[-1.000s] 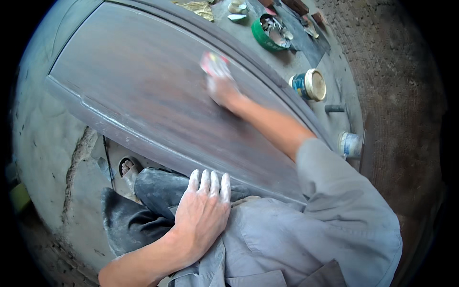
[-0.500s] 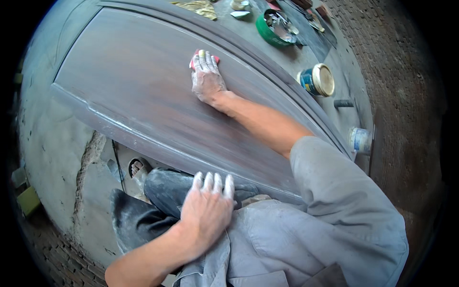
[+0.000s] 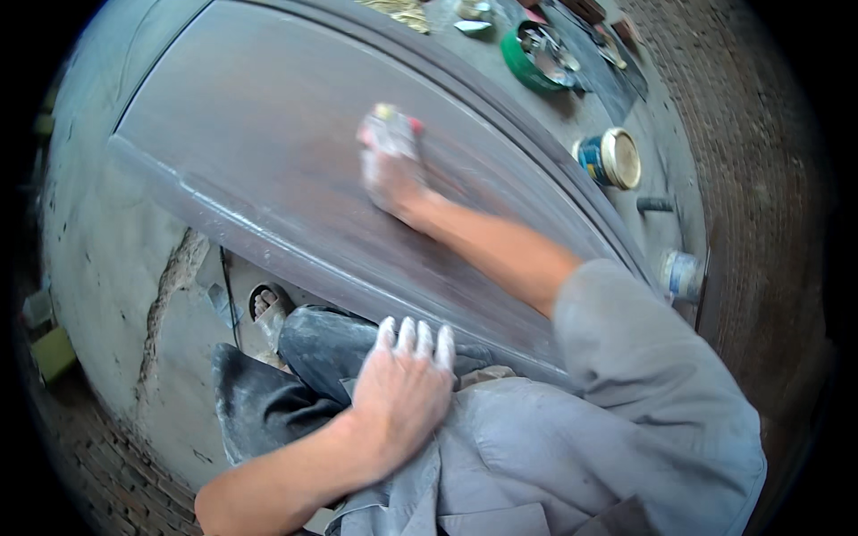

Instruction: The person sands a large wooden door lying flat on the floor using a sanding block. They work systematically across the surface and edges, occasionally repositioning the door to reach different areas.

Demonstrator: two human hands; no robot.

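A long, dusty brown panel (image 3: 259, 116) with raised, moulded borders lies in front of me. On its middle part my right hand (image 3: 391, 170), white with dust and blurred by motion, presses down over a red pad (image 3: 416, 126). Only the pad's edges peek out beside the fingers, so its exact kind is hidden. My left hand (image 3: 407, 384) rests by the panel's near edge, with its white-dusted fingers stretched toward the border and nothing visible in it.
Beyond the far border stand a green tub (image 3: 527, 67) of tools and scraps, a blue bucket (image 3: 617, 159) with a whitish lid and a white container (image 3: 682, 274). A dark short cylinder (image 3: 655, 205) lies between them. My sandalled foot (image 3: 265, 302) is beside a crack in the concrete floor.
My right hand has slid a little toward me over the panel, still on the red pad. The left hand stays at the near edge. The whole view has shifted slightly.
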